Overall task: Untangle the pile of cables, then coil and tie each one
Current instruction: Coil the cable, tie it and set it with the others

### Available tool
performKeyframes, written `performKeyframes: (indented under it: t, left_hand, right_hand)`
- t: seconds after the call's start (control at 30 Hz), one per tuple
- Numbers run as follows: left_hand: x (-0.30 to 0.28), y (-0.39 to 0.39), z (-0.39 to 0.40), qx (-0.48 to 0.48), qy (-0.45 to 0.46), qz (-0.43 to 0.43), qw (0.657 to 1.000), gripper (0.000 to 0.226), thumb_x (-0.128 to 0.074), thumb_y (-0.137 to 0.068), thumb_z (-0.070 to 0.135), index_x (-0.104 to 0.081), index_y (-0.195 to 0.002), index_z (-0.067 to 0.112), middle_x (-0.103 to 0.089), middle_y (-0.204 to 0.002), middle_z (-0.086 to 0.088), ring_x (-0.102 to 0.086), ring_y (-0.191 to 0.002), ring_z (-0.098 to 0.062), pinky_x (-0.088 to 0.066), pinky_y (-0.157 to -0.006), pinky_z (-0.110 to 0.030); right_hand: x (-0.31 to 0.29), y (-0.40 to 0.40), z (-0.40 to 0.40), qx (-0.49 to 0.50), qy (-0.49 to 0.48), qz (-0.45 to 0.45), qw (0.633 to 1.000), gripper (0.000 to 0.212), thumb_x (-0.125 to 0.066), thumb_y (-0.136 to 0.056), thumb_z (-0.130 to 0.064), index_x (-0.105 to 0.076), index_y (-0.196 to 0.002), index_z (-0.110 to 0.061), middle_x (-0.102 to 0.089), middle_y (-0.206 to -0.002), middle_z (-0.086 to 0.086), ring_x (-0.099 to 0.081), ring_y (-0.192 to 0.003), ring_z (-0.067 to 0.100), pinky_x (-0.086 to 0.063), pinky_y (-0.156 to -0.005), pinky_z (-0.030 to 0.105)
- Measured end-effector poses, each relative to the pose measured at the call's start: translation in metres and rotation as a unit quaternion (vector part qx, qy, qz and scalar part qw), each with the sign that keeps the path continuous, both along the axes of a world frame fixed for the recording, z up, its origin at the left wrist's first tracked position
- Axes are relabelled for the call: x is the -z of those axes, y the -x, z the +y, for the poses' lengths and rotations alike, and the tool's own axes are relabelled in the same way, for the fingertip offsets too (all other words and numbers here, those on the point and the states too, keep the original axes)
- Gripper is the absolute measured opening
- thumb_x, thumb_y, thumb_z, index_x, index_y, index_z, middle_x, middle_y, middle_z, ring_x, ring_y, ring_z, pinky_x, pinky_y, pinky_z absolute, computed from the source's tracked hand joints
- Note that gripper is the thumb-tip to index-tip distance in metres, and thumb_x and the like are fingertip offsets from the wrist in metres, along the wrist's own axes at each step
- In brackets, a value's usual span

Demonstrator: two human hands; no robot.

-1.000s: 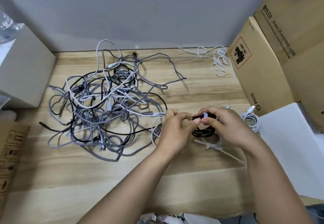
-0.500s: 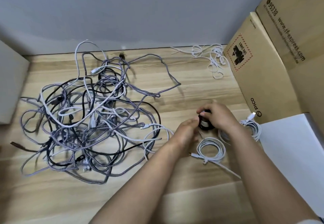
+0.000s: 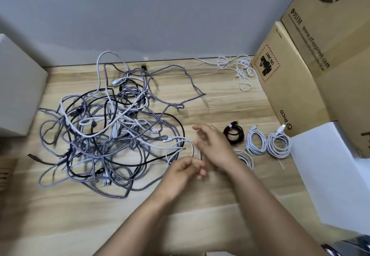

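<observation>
A big tangle of grey braided, white and black cables [image 3: 112,131] covers the left half of the wooden table [image 3: 220,105]. To its right, a tied black coil [image 3: 233,133] and two white coils [image 3: 256,141] [image 3: 278,144] lie in a row. Another white coil [image 3: 245,158] shows partly behind my right wrist. My right hand [image 3: 214,145] hovers just left of the black coil, fingers spread, holding nothing. My left hand [image 3: 186,169] sits below it with fingers loosely curled, beside the pile's rightmost white loop [image 3: 192,143]. I see nothing gripped in it.
Loose white ties [image 3: 240,69] lie at the back right by the wall. Brown cardboard boxes [image 3: 296,87] stand along the right, with a white box [image 3: 330,171] in front of them. A grey-white box [image 3: 18,95] stands at the left edge.
My right hand has let go of the black coil, which now lies on the table beside the white coils. Both hands have drawn back toward the pile.
</observation>
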State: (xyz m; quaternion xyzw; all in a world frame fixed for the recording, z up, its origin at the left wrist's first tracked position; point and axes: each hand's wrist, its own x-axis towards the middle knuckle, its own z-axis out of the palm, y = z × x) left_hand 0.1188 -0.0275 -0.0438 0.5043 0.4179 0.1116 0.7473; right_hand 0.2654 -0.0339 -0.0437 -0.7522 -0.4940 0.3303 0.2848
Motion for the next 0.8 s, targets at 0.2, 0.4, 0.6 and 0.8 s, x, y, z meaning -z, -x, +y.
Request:
performKeyframes:
  t: [0.2, 0.4, 0.6, 0.8]
  left_hand:
    - [0.013, 0.058, -0.012, -0.147, 0.052, 0.052, 0.986, 0.018, -0.052, -0.085, -0.012, -0.055, -0.081, 0.005, -0.059, -0.065, -0.007, -0.052, -0.047, -0.006, -0.043, -0.05, -0.015]
    - [0.003, 0.06, -0.017, -0.151, -0.01, 0.015, 0.988, 0.066, -0.052, -0.066, -0.02, -0.043, -0.117, 0.021, -0.054, -0.098, 0.009, -0.058, -0.067, 0.002, -0.043, -0.053, -0.008]
    - [-0.021, 0.06, -0.016, -0.083, -0.001, 0.027, 0.996, 0.05, -0.044, -0.084, -0.02, -0.055, -0.12, 0.012, -0.061, -0.094, 0.002, -0.052, -0.058, 0.01, -0.039, -0.052, -0.007]
    - [-0.067, 0.089, 0.019, -0.086, 0.148, -0.147, 0.974, 0.054, -0.078, -0.057, 0.014, -0.067, -0.11, 0.011, -0.069, -0.111, -0.003, -0.065, -0.102, -0.016, -0.05, -0.089, -0.033]
  right_hand:
    - [0.026, 0.036, -0.019, 0.101, 0.046, 0.03, 0.993, 0.041, -0.069, -0.081, -0.011, -0.058, -0.12, -0.015, -0.056, -0.083, 0.001, -0.053, -0.08, 0.018, -0.042, -0.077, 0.03]
    - [0.013, 0.076, -0.028, 0.085, -0.021, 0.207, 0.974, 0.039, -0.078, -0.073, -0.012, -0.061, -0.099, -0.036, -0.045, -0.077, -0.007, -0.041, -0.064, -0.001, -0.036, -0.069, 0.023]
    - [-0.028, 0.091, -0.038, 0.062, -0.171, 0.093, 0.979, 0.027, -0.054, -0.082, -0.044, -0.064, -0.068, -0.024, -0.045, -0.07, -0.011, -0.047, -0.071, -0.001, -0.033, -0.064, 0.014]
    - [-0.057, 0.085, -0.054, 0.06, -0.225, 0.028, 0.972, 0.047, -0.066, -0.065, -0.063, -0.051, -0.062, -0.018, -0.041, -0.078, -0.012, -0.049, -0.081, 0.012, -0.04, -0.07, 0.028]
